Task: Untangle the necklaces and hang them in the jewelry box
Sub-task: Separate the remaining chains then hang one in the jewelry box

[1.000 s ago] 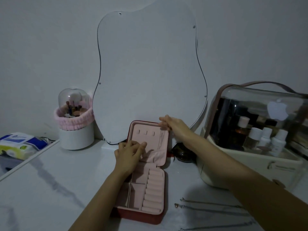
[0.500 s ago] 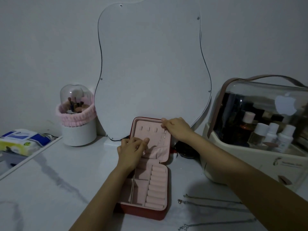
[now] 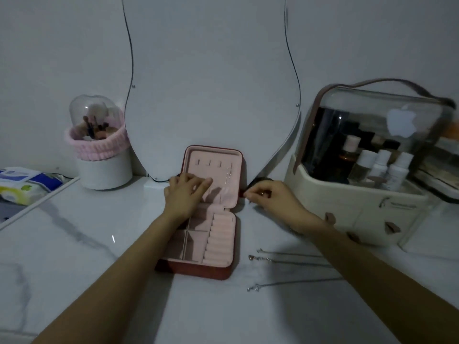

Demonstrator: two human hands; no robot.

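The jewelry box (image 3: 198,270), red outside and pink inside, lies open on the white marble table, its lid (image 3: 213,155) standing up against the mirror. A thin necklace (image 3: 228,175) hangs from the rightmost hook in the lid. My left hand (image 3: 186,193) lies flat on the lid's lower pocket with the fingers stretched out. My right hand (image 3: 269,196) is just right of the lid's lower edge, fingers curled together, nothing visible in them. Three more chains (image 3: 285,261) lie stretched out on the table right of the box, partly hidden under my right forearm.
A wavy mirror (image 3: 211,83) leans on the wall behind the box. A brush holder with a pink band (image 3: 99,155) stands at the left, a tissue pack (image 3: 22,184) beyond it. A large cosmetics case (image 3: 360,194) fills the right side.
My right hand has come down from the lid's upper right hook to beside the lid's lower right edge. The chain stays hanging on that hook. My left hand has barely moved.
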